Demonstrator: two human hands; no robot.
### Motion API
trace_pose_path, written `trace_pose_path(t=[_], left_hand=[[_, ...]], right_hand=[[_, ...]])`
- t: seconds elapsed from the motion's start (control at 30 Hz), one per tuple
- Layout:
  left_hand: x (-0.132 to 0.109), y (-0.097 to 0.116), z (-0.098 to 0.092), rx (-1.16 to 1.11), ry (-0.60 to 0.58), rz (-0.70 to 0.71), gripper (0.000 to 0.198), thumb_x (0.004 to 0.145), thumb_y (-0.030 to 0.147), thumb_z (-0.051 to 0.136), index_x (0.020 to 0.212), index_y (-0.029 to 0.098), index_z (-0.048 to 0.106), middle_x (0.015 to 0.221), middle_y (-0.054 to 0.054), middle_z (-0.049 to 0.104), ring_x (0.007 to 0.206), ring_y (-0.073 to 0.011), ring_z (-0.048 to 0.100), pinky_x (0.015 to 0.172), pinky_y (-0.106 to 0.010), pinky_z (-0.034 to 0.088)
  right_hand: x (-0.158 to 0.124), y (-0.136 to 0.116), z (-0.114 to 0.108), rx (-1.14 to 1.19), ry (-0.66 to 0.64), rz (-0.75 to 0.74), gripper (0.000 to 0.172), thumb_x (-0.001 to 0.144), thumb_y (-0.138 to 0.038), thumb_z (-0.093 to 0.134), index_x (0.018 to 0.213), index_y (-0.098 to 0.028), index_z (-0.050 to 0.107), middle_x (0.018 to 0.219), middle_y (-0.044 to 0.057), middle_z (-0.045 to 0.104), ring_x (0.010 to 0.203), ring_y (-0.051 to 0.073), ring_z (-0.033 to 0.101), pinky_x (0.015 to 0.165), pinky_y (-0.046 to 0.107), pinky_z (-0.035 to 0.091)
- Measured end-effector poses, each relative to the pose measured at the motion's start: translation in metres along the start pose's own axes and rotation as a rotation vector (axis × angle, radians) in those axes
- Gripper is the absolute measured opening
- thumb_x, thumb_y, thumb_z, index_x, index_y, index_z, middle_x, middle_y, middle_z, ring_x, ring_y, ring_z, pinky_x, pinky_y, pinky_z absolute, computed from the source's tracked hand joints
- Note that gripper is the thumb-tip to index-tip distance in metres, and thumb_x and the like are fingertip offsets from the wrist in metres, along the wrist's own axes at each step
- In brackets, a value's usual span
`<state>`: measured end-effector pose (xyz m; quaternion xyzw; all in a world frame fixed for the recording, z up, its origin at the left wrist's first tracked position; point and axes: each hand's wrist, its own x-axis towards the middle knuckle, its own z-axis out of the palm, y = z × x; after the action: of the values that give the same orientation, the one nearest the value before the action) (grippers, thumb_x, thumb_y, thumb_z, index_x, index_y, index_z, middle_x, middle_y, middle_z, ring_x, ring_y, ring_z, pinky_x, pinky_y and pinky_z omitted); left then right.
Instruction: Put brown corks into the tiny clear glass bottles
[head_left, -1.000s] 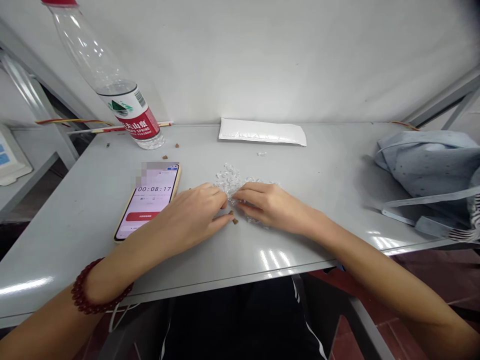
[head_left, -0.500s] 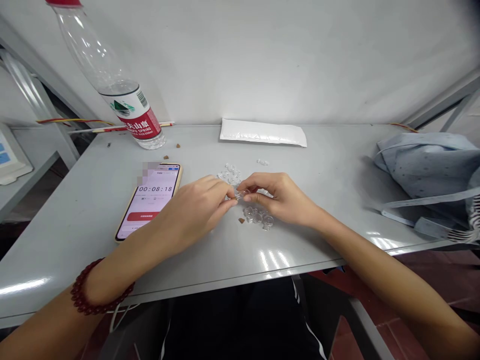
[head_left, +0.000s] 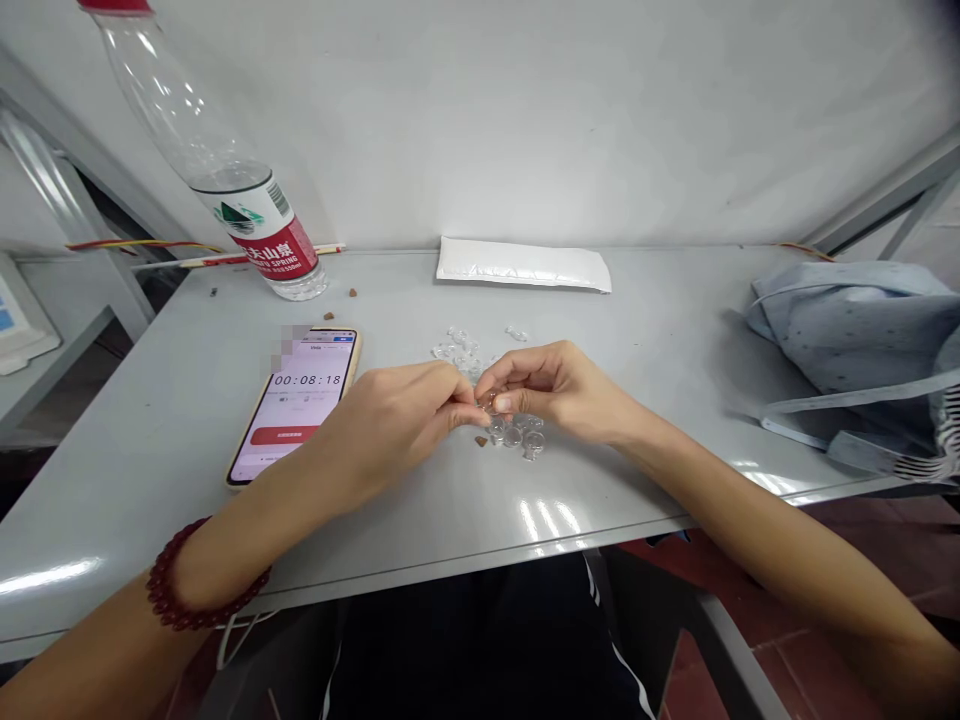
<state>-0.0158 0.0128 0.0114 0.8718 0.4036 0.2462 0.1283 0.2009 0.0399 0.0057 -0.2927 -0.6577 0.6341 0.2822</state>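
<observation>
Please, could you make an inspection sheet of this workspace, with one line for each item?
Surface: grey table, glossy, with small brown bits scattered on it.
Job's things: clear plastic pieces in two loose groups; small clear piece at the fingertips.
Clutter: plastic water bottle, phone showing 00:08:18, white padded envelope.
Hands: left hand and right hand pinch that piece together.
Cables: red-and-yellow wire beyond the table's far left corner.
Surroundings: blue cloth at right, white wall, red floor tiles.

A small clear plastic piece [head_left: 488, 401] is pinched between the fingers [head_left: 453, 408] of both hands. A cluster of clear pieces [head_left: 514, 432] lies just below on the grey worktop [head_left: 622, 490], a looser scatter [head_left: 454, 349] beyond.
</observation>
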Motion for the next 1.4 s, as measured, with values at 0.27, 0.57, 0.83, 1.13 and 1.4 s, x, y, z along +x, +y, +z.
trace_pose_path(t=[0.27, 0.57, 0.83, 1.13, 1.4], left_hand=[[0.002, -0.01, 0.003, 0.263, 0.002, 0.043, 0.066, 0.103, 0.06, 0.022, 0.063, 0.02, 0.055, 0.06, -0.002, 0.061, 0.056, -0.0143, 0.05, 0.053, -0.031, 0.028], [0.004, -0.015, -0.005, 0.05, -0.143, -0.104, 0.021, 0.093, 0.031, 0.052, 0.082, 0.02, 0.065, 0.081, -0.003, 0.068, 0.08, -0.0186, 0.06, 0.07, -0.031, 0.044], [-0.003, 0.0, 0.016, 0.016, -0.268, 0.059, 0.014, 0.094, 0.028, 0.059, 0.092, 0.017, 0.069, 0.091, -0.006, 0.067, 0.094, -0.022, 0.06, 0.079, -0.035, 0.05], [-0.008, -0.002, 0.029, 0.079, -0.252, 0.129, 0.024, 0.098, 0.017, 0.045, 0.082, 0.016, 0.062, 0.083, -0.005, 0.064, 0.082, -0.0205, 0.056, 0.073, -0.034, 0.046], [-0.002, 0.001, 0.019, -0.063, 0.005, 0.168, 0.017, 0.089, 0.014, 0.05, 0.077, 0.018, 0.06, 0.071, 0.001, 0.065, 0.069, -0.0132, 0.057, 0.065, -0.026, 0.044]], right_hand=[[0.004, -0.003, -0.01, 0.007, -0.021, -0.026, 0.008, 0.083, -0.016, 0.069, 0.089, -0.018, 0.074, 0.076, 0.0, 0.073, 0.067, 0.011, 0.065, 0.066, 0.028, 0.054], [0.01, 0.009, -0.067, -0.65, 0.609, -0.041, 0.01, 0.082, -0.024, 0.067, 0.089, -0.018, 0.072, 0.093, 0.007, 0.076, 0.084, 0.021, 0.068, 0.084, 0.044, 0.054], [0.018, 0.028, -0.083, -0.837, 0.539, -0.025, 0.012, 0.083, -0.022, 0.063, 0.082, -0.017, 0.074, 0.092, 0.008, 0.076, 0.087, 0.022, 0.066, 0.085, 0.043, 0.052], [0.023, 0.032, -0.065, -1.052, 0.312, -0.205, 0.021, 0.089, -0.031, 0.066, 0.103, -0.018, 0.072, 0.102, 0.01, 0.07, 0.1, 0.026, 0.06, 0.092, 0.043, 0.046], [0.025, 0.036, -0.061, -1.177, 0.233, -0.196, 0.028, 0.094, -0.016, 0.047, 0.108, -0.011, 0.071, 0.096, 0.012, 0.068, 0.093, 0.024, 0.056, 0.089, 0.041, 0.043]])
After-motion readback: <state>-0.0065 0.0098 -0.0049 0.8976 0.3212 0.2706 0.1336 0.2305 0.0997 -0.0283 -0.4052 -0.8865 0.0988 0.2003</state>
